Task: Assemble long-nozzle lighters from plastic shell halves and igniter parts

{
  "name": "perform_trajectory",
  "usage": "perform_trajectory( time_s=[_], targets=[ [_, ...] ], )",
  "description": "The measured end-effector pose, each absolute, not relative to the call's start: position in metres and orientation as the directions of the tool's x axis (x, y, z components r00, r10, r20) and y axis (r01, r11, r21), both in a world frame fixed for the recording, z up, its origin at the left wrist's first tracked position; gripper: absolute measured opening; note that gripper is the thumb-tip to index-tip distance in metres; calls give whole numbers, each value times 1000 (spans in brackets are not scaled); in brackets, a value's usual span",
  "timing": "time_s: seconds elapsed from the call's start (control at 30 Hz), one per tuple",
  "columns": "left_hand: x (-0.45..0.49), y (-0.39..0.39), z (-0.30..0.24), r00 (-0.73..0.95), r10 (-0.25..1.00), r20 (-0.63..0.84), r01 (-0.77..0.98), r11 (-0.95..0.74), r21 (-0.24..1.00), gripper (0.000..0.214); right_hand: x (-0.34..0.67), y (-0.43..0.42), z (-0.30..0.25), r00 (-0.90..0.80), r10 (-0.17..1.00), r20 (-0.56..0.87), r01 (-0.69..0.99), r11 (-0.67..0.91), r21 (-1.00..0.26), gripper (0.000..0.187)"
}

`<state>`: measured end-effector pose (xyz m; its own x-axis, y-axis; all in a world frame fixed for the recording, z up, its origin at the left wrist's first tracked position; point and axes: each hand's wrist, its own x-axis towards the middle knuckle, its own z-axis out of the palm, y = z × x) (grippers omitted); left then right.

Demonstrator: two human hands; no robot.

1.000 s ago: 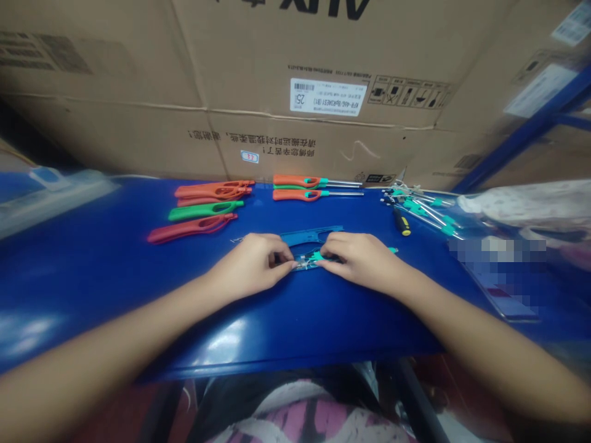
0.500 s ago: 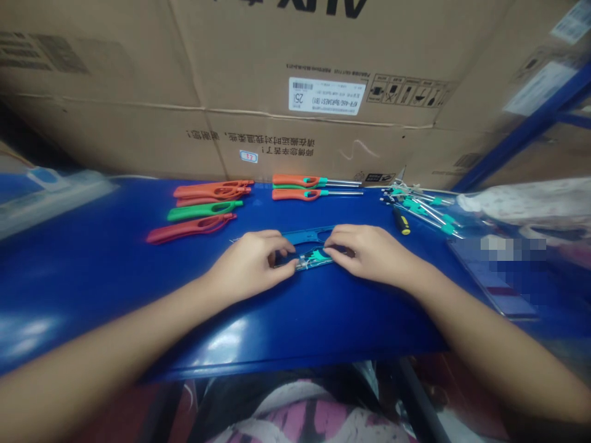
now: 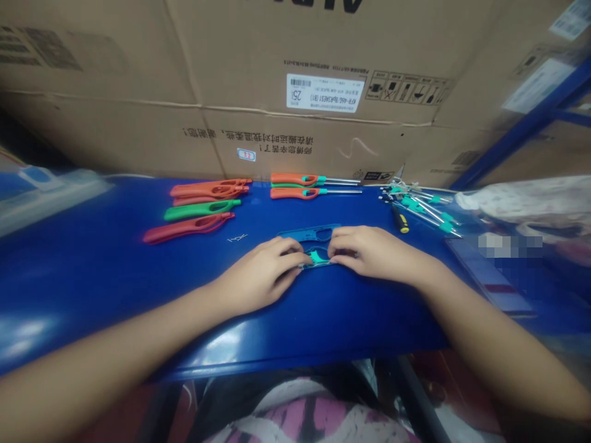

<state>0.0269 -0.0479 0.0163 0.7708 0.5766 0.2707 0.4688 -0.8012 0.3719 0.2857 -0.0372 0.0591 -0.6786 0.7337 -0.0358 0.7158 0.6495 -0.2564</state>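
Observation:
A blue lighter handle half (image 3: pixel 316 264) with a teal trigger part seated in it lies low in front of me. My left hand (image 3: pixel 272 267) has its fingers closed over the left part, hiding much of it. At the right end, my right hand (image 3: pixel 357 249) pinches the same half between thumb and fingers. Just behind it lies a second blue handle shell (image 3: pixel 300 234), with the right hand's knuckles close to its right end. Several tiny screws or pins (image 3: pixel 237 237) are scattered to the left of that shell.
Orange, green and red lighter handles (image 3: pixel 198 209) lie at left. Whole long-necked lighters (image 3: pixel 295 194) rest by the cardboard box (image 3: pixel 249 123). Metal lighter tubes with teal parts (image 3: pixel 425 206) and a black-yellow screwdriver (image 3: pixel 401 220) lie right, near a flat phone-like object (image 3: pixel 489 280).
My left hand has shifted right along the handle half, its fingers now over the part near the teal trigger. The tiny screws at left show more fully. My right hand stays nearly in place.

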Motion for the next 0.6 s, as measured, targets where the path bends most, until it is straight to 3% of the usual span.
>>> perform_trajectory(
  time_s=[0.27, 0.6],
  targets=[
    [26, -46, 14, 766, 575, 288, 451, -800, 397, 28, 283, -38, 58, -688, 725, -37, 711, 663, -233, 11],
    [26, -46, 17, 777, 579, 248, 488, -802, 343, 30, 283, -39, 58, -712, 701, -41, 693, 691, -206, 12]
  ],
)
